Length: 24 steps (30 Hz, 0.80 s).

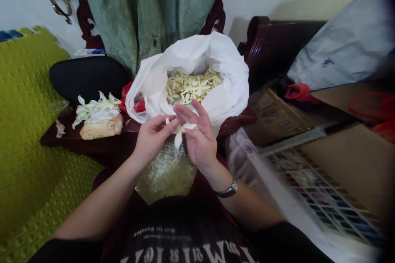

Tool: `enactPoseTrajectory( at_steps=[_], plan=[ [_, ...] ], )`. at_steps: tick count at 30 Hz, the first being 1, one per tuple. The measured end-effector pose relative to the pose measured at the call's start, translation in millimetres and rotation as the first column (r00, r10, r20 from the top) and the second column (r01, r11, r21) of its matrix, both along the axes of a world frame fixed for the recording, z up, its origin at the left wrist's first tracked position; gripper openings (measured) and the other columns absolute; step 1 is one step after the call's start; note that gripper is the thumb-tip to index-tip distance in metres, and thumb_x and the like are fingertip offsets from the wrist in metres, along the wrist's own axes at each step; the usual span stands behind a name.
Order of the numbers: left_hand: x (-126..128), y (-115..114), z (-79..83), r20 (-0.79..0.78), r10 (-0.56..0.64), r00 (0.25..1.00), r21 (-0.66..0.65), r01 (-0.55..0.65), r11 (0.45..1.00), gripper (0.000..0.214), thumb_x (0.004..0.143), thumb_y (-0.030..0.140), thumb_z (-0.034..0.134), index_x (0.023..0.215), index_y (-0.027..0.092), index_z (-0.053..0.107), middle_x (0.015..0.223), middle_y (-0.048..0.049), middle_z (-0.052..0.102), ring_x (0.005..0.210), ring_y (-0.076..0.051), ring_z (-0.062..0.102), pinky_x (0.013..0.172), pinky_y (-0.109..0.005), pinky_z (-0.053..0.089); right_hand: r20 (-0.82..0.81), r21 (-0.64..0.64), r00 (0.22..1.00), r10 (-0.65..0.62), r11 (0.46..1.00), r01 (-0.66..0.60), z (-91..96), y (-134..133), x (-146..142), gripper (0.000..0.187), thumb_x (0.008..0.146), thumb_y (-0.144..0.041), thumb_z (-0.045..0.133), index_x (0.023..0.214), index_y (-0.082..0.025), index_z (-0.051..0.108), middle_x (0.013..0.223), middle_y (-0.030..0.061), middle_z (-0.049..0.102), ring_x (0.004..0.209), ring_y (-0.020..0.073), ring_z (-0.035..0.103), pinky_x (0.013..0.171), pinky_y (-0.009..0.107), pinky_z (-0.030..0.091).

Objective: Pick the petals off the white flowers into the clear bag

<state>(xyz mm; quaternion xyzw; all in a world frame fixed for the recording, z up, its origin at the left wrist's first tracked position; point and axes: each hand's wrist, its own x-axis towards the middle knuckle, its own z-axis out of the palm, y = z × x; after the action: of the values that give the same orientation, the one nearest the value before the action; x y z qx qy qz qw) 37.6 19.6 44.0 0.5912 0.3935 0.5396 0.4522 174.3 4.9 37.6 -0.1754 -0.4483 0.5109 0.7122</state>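
My left hand [156, 134] pinches a white flower [179, 137] with long petals between thumb and fingertips. Beside it, my right hand [202, 137] is turned palm up with fingers apart, and one petal lies across it. Just beyond both hands stands a white plastic bag [234, 90], its mouth wide and rolled outward. Pale yellowish flowers or petals [193, 86] lie inside the bag. Under my hands, between my legs, sits a container of small white pieces [168, 172], partly hidden by my hands.
Left of the bag, more white flowers [95, 109] lie on an orange-and-white packet [101, 126] on a dark wooden seat [70, 139]. A red plastic bag [126, 94] touches the white one. Right are a cardboard box [274, 111] and a white wire rack [321, 189]. Green foam mats [27, 102] cover the left.
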Motion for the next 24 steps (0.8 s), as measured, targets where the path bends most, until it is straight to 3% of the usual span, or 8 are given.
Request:
enactPoseTrajectory(
  at_steps=[3,5,8,11,14,19,24],
  plan=[
    [-3,3,2.6,0.094,-0.023,0.995,-0.029,0.025,0.999,0.024,0.078,0.040,0.084,0.091,0.019,0.079,0.083,-0.0025,0.075,0.071,-0.014,0.062,0.070,-0.027,0.050,0.058,-0.016,0.998,-0.012,1.000,0.013,-4.9,0,2,0.069,0.079,-0.017,0.064,0.143,-0.037,0.048,0.143,0.0015,0.064,0.139,0.0235,0.055,0.123,0.052,0.035],
    [-5,2,4.1,0.086,-0.021,0.996,0.003,0.021,1.000,0.022,0.077,0.038,0.086,0.084,0.019,0.078,0.077,-0.0015,0.073,0.068,-0.013,0.061,0.067,-0.025,0.049,0.119,-0.095,0.993,-0.024,0.995,0.035,-9.6,1,7,0.068,0.078,-0.022,0.072,0.141,-0.037,0.051,0.140,0.0019,0.065,0.133,0.0236,0.060,0.119,0.049,0.041],
    [-10,4,3.7,0.057,-0.029,0.998,0.022,0.027,0.999,0.020,0.075,0.035,0.087,0.081,0.018,0.078,0.073,-0.0009,0.071,0.066,-0.012,0.060,0.064,-0.024,0.047,0.205,-0.324,0.976,0.078,0.946,-0.008,-16.0,3,13,0.040,0.076,-0.032,0.080,0.115,-0.028,0.070,0.106,0.0029,0.077,0.098,0.0212,0.072,0.094,0.040,0.057],
    [-14,7,0.2,0.071,-0.107,0.992,-0.052,0.111,0.992,0.022,0.074,0.036,0.088,0.085,0.019,0.079,0.077,-0.0015,0.071,0.068,-0.013,0.061,0.066,-0.025,0.049,0.171,-0.469,0.969,0.178,0.880,-0.078,-20.1,4,14,0.025,0.073,-0.039,0.084,0.089,-0.022,0.074,0.078,0.0006,0.075,0.069,0.0157,0.068,0.070,0.032,0.059],
    [-15,9,-4.3,0.059,-0.197,0.979,-0.072,0.201,0.977,0.021,0.076,0.036,0.086,0.091,0.021,0.082,0.087,-0.0031,0.072,0.081,-0.016,0.064,0.077,-0.028,0.051,0.129,-0.476,0.979,0.156,0.876,-0.077,-22.1,4,12,0.030,0.067,-0.040,0.089,0.084,-0.021,0.073,0.077,-0.0005,0.075,0.066,0.0142,0.068,0.067,0.030,0.060],
    [-17,9,-9.0,0.020,-0.128,0.992,0.033,0.127,0.991,0.011,0.084,0.033,0.080,0.090,0.024,0.083,0.094,-0.0041,0.069,0.092,-0.018,0.063,0.087,-0.030,0.048,0.141,-0.423,0.979,0.145,0.903,-0.073,-24.7,2,8,0.035,0.067,-0.044,0.090,0.089,-0.022,0.074,0.086,-0.0002,0.078,0.071,0.0146,0.072,0.072,0.032,0.064],
    [-19,10,-11.1,-0.063,-0.084,0.995,0.080,0.089,0.993,0.013,0.083,0.034,0.081,0.082,0.021,0.080,0.086,-0.0041,0.067,0.084,-0.018,0.060,0.081,-0.031,0.045,0.268,-0.456,0.911,0.312,0.875,-0.166,-28.4,2,12,0.038,0.074,-0.045,0.085,0.102,-0.021,0.076,0.077,-0.0006,0.073,0.065,0.0145,0.069,0.056,0.027,0.060]
  ],
)
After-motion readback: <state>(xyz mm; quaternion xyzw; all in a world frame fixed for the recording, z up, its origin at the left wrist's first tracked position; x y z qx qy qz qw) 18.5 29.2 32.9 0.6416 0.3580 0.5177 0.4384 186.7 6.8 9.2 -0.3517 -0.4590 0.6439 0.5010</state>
